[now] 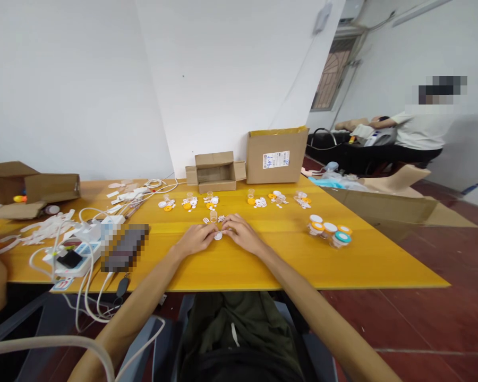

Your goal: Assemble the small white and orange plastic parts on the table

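Observation:
My left hand [198, 239] and my right hand [242, 233] meet over the middle of the table. Their fingers are closed around a small white disc [218, 236], one hand on each side of it. Just beyond the fingertips stands a small clear jar [213, 216]. Small white pieces [206, 219] lie beside that jar, and more lie near my right knuckles. The fingertips are too small to show exactly how each one grips the disc.
Along the back are groups of clear jars, orange rings [168, 208] and white pieces. Several lidded jars [330, 229] stand at right. Cardboard boxes [276, 156] line the wall. A power strip [103, 239], cables and a phone [125, 248] occupy the left. Another person [422, 130] sits far right.

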`<state>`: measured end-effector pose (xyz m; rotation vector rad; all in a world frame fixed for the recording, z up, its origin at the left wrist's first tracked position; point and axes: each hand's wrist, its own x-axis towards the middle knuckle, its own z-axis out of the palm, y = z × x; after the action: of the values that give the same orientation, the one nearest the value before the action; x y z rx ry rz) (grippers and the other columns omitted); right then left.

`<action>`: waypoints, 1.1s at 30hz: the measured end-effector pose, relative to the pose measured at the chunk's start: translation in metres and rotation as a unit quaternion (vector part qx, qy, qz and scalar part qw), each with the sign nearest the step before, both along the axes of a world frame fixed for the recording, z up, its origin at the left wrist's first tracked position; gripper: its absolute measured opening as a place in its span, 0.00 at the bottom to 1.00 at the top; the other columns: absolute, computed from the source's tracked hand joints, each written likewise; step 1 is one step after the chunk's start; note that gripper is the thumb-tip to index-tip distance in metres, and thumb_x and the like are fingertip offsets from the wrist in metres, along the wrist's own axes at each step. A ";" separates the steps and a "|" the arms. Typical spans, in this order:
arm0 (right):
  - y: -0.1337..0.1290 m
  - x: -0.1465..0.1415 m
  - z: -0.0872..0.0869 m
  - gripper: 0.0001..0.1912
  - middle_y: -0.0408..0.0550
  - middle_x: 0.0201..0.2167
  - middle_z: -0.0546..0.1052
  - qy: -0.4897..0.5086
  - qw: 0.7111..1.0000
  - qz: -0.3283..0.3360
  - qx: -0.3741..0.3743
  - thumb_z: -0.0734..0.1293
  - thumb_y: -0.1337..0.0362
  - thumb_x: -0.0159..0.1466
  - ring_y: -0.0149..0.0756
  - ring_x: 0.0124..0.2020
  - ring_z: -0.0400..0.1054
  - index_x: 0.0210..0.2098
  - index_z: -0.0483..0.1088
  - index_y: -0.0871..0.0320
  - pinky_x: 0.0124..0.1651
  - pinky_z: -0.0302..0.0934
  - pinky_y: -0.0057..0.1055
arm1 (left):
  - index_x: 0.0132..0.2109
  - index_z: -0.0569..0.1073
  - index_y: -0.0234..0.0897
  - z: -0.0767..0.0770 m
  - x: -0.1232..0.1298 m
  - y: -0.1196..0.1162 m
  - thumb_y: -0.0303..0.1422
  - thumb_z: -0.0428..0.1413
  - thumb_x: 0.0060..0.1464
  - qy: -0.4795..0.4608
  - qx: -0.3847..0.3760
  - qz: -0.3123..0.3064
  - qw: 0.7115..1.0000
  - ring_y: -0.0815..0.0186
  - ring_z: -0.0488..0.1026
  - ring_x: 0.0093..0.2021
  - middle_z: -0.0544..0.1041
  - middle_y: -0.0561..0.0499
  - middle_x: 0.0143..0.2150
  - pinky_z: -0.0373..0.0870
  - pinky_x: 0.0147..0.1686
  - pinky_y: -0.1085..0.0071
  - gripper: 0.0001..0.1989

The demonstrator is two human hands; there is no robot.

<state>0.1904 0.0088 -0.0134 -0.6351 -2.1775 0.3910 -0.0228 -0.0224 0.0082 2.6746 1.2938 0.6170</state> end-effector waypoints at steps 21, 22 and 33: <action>0.001 0.002 -0.003 0.09 0.46 0.38 0.75 -0.041 0.998 -0.036 0.038 0.67 0.74 0.66 0.38 0.42 0.68 0.32 0.72 0.53 0.47 0.63 0.38 | 0.44 0.74 0.41 0.002 0.001 -0.002 0.35 0.47 0.67 0.043 0.014 0.053 0.998 0.62 0.76 0.34 0.79 0.50 0.33 0.65 0.35 0.71 0.11; 0.001 0.002 -0.003 0.09 0.46 0.38 0.75 -0.042 0.998 -0.036 0.038 0.67 0.73 0.66 0.38 0.42 0.68 0.32 0.72 0.53 0.47 0.63 0.38 | 0.44 0.75 0.41 0.002 0.001 -0.001 0.35 0.47 0.67 0.041 0.015 0.054 0.998 0.62 0.76 0.34 0.79 0.50 0.33 0.65 0.35 0.71 0.11; 0.001 0.003 -0.001 0.09 0.47 0.39 0.75 -0.049 0.998 -0.035 0.028 0.67 0.73 0.66 0.39 0.43 0.68 0.33 0.73 0.53 0.48 0.63 0.38 | 0.45 0.76 0.42 0.005 0.001 -0.002 0.35 0.48 0.66 0.017 -0.003 0.037 0.999 0.62 0.76 0.36 0.81 0.50 0.35 0.67 0.39 0.70 0.12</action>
<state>0.1938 0.0101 -0.0145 -0.7109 -2.2444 0.2644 -0.0216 -0.0243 0.0127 2.6548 1.4069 0.5762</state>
